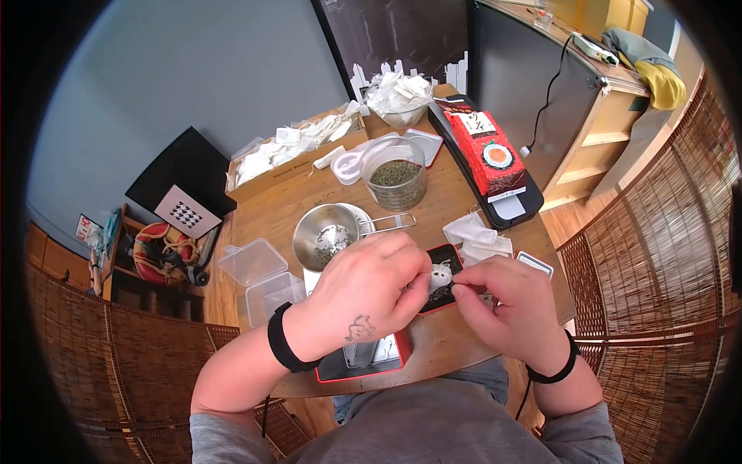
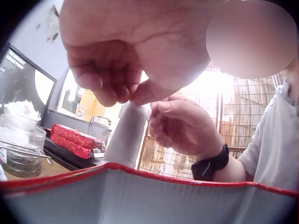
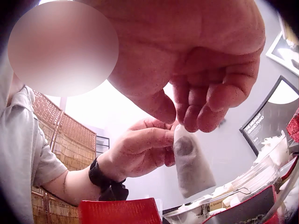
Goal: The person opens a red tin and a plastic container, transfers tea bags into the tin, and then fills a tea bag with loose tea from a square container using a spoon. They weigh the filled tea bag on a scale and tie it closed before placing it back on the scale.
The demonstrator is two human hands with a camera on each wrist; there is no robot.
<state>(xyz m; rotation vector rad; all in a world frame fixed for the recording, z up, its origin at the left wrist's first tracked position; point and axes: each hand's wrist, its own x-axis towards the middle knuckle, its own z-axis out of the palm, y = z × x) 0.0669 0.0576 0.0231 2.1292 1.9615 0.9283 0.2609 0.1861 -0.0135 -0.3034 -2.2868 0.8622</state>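
Note:
Over a black tray with a red rim (image 1: 444,305), a small white tea bag (image 1: 440,276) is held up between both hands. The left hand (image 1: 379,280) pinches its upper edge with thumb and fingertips. From the other side, the right hand (image 1: 514,298) pinches the top as well. In the right wrist view the bag (image 3: 194,170) hangs down, and a dark patch shows through its thin cloth. Behind the left hand stands a steel pan (image 1: 313,232) with some dried leaves in it.
A clear jar of dried leaves (image 1: 398,185) stands farther back. Flat white bags (image 1: 475,234) lie right of the tray, and a clear plastic box (image 1: 270,298) at left. A red packet (image 1: 483,151) rests on a black appliance. A cardboard box (image 1: 297,164) holds many white bags.

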